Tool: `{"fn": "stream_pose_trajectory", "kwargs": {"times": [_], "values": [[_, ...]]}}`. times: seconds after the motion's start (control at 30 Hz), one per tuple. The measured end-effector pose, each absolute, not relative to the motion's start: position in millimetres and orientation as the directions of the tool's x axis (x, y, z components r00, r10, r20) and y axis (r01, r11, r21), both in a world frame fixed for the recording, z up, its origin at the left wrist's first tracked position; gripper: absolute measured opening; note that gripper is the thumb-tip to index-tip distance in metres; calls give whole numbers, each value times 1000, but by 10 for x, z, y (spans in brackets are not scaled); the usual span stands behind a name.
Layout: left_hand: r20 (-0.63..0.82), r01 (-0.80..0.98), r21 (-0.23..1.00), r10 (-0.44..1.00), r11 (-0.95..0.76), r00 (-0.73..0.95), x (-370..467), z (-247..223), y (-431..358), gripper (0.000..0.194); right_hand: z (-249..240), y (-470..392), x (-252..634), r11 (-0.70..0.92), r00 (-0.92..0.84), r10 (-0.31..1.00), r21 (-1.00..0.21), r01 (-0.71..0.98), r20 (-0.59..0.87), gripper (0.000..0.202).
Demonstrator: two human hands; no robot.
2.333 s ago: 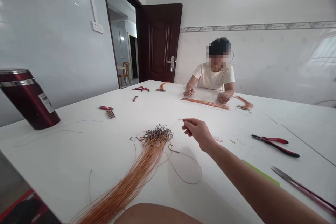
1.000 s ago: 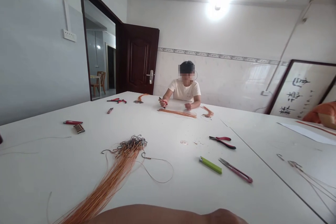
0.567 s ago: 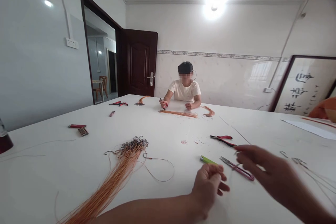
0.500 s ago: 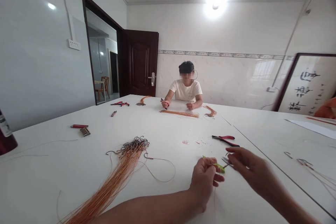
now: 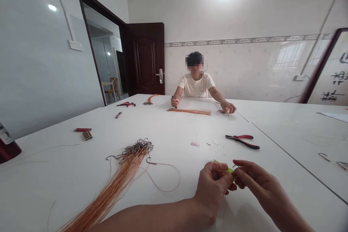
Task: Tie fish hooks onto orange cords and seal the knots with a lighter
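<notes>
My left hand is closed around a small yellow-green piece above the white table, low and right of the middle. Close against its fingertips, my right hand pinches at the right end of that piece; a thin dark metal tip sticks up between its thumb and forefinger. A faint thin line hangs below my left hand. On the left lies a thick bundle of orange lines with dark hooks gathered at its far end. One separate hook with a looped line rests beside the bundle.
Red-and-black pliers lie beyond my hands, near scraps and a small label. A red tool and small box lie left. Across the white table, a person sits behind another orange bundle.
The view has shifted right and down a little. My right hand has closed in on my left fingertips. The person across has reached a hand out to the small bundle on the right.
</notes>
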State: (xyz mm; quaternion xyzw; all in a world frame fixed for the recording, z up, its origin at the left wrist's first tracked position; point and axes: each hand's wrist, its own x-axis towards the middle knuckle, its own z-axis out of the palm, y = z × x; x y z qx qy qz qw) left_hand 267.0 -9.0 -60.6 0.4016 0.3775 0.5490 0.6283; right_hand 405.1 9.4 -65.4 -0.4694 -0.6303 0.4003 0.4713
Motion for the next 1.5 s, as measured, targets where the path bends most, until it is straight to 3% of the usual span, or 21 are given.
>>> {"fn": "stream_pose_trajectory", "kwargs": {"times": [0.33,0.73,1.5], "values": [[66,-351,936,988,-13,138,2678,-557,-72,22,-495,98,4076,195,43,976,-944,268,214,33],[4,-348,937,993,39,121,2653,-559,-72,26,-466,13,4038,213,-252,945,-977,-12,210,32],[39,-349,937,994,0,105,2680,-582,-55,28,-405,-46,4023,332,-123,943,-854,400,309,41]]}}
